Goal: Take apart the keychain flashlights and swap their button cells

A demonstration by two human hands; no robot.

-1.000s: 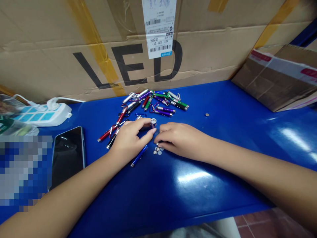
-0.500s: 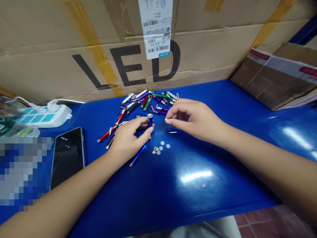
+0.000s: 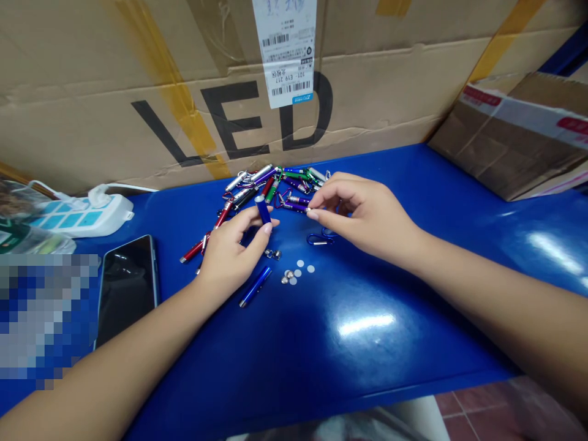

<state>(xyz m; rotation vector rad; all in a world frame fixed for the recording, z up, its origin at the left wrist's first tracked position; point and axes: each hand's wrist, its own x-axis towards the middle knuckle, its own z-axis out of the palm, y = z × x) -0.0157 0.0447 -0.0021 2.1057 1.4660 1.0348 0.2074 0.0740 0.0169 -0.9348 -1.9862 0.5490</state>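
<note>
My left hand (image 3: 236,245) is closed around a short blue flashlight tube (image 3: 263,210), whose open end points up and tilts left. My right hand (image 3: 361,211) pinches a tiny pale, shiny piece (image 3: 309,211) between thumb and forefinger, too small to name for sure. Below the hands lie several flat round discs (image 3: 311,269) with silvery button-like pieces (image 3: 290,275) among them. Small metal parts (image 3: 277,253) sit just right of my left thumb. A slim blue flashlight (image 3: 255,286) rests nearer to me. Under my right hand lies a blue carabiner clip (image 3: 320,239).
Behind the hands is a pile of coloured keychain flashlights (image 3: 271,180). A phone (image 3: 126,288) and a white power strip (image 3: 87,214) lie at left. A large carton (image 3: 367,79) stands along the back, a smaller box (image 3: 509,135) at right, all on the blue table (image 3: 413,331).
My left hand has shifted slightly left with the tube, which has gone from upright to tilted left. The small metal parts beside it now show more. My right hand has risen slightly, still pinching.
</note>
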